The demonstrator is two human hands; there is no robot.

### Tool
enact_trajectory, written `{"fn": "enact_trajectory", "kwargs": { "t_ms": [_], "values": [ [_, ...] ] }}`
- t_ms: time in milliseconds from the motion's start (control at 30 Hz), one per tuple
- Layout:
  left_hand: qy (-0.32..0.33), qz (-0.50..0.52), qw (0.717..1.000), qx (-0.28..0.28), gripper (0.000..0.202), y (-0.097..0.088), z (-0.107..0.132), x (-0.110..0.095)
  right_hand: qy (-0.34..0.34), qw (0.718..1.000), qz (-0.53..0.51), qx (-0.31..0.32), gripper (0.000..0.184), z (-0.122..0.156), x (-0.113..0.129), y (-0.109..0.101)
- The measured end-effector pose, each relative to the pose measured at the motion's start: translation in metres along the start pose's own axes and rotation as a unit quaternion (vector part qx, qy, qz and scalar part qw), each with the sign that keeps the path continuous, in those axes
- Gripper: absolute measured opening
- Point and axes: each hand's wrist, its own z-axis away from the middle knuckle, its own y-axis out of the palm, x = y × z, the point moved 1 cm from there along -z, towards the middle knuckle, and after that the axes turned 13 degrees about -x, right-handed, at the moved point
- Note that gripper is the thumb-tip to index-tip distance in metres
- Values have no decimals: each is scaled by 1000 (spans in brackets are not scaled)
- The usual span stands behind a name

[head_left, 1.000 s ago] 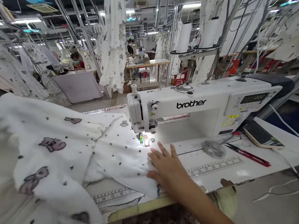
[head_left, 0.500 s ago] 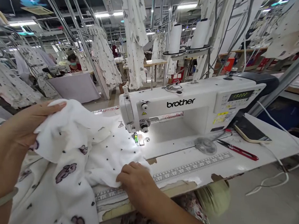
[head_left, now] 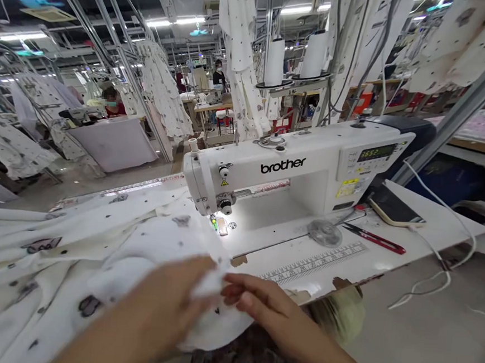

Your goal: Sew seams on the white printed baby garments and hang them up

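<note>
White fabric (head_left: 136,251) with small dark marks and mauve printed figures spreads over the left of the sewing table and hangs over its front edge. My left hand (head_left: 166,298), smeared by motion, is closed on the fabric's edge with white cloth between thumb and fingers. Close beside it, my right hand (head_left: 266,303) pinches the same edge, its fingers curled. Both hands are in front of the table edge, nearer to me than the lit needle area (head_left: 221,224) of the white sewing machine (head_left: 238,173). Part of the fabric reaches up to the presser foot.
Red thread snips (head_left: 374,238), a clear round bobbin-like disc (head_left: 324,233) and a phone (head_left: 395,206) with a white cable lie on the right. A printed ruler (head_left: 315,263) runs along the front. Thread cones (head_left: 313,55) stand behind. Other workers sit farther back.
My left hand has come down and right from its raised position, meeting my right hand at the fabric's edge. The lifted fabric now lies flatter on the left. The machine's display number differs.
</note>
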Motion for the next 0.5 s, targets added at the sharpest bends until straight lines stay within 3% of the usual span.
{"fn": "enact_trajectory", "kwargs": {
  "t_ms": [67,133,233,333,400,500],
  "values": [
    [46,-31,987,152,37,39,8,-8,43,997,-60,-14,58,0,-10,3],
    [51,-50,978,195,33,47,13,-7,62,993,-98,-18,67,1,-16,8],
    [33,-48,992,114,30,26,5,-1,47,994,-94,-33,74,2,-14,16],
    [82,-36,995,42,32,18,-15,1,-15,996,53,-76,54,3,-4,22],
    [148,-36,987,46,43,27,-28,1,-82,985,131,-77,35,4,4,25],
    [231,-36,967,101,48,45,-41,7,-165,973,151,-58,33,5,9,30]
  ]
}}
